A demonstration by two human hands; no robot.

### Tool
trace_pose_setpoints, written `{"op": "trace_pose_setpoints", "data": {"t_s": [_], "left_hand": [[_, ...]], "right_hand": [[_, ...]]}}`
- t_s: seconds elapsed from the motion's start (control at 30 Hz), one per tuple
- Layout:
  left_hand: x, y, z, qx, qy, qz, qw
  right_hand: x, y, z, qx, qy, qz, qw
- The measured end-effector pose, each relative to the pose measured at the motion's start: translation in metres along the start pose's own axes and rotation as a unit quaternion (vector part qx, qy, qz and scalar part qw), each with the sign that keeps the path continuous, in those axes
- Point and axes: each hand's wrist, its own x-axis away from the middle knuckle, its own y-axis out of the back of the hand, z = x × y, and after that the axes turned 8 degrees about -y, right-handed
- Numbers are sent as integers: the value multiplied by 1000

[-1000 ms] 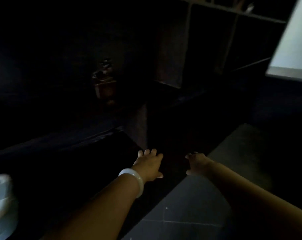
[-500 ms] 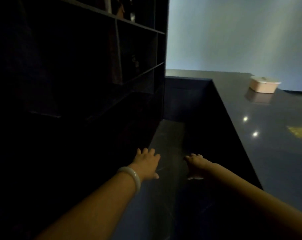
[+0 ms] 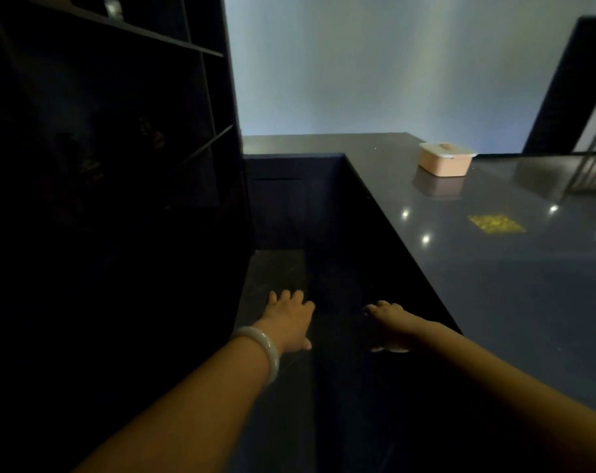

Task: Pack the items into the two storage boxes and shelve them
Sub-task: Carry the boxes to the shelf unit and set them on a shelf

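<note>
left hand (image 3: 289,319): fingers relaxed, held nothing | right hand (image 3: 392,322): fingers loosely spread, held nothing; both over dark floor | pink storage box (image 3: 445,163): lid on, stood on counter (image 3: 494,268), far from hands | shelf unit (image 3: 119,131): at left

— Where does the view look from?

— From the person's head, one wide-angle camera, facing forward and down along both outstretched forearms.

— How near is it?

— The forearms enter from the bottom edge and fill the foreground; the left hand (image 3: 289,319) and right hand (image 3: 390,319) sit near the middle. The dark shelf (image 3: 119,131) rises close on the left, the table (image 3: 494,268) runs off to the right, and a pale wall (image 3: 375,63) closes the far end.

— Any second view sharing the scene?

— No, only this one.
</note>
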Motion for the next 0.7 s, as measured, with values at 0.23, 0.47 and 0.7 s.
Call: {"op": "trace_pose_setpoints", "data": {"t_s": [0.23,0.47,0.7], "left_hand": [[-180,45,67,-15,-10,-17,1000],[-323,80,133,4,-18,-23,1000],[-498,95,221,-2,-62,-27,998]], "right_hand": [[-170,70,-48,-22,-15,-8,1000],[-321,143,-77,-37,-21,-11,999],[-494,191,-88,-59,-35,-9,998]]}}
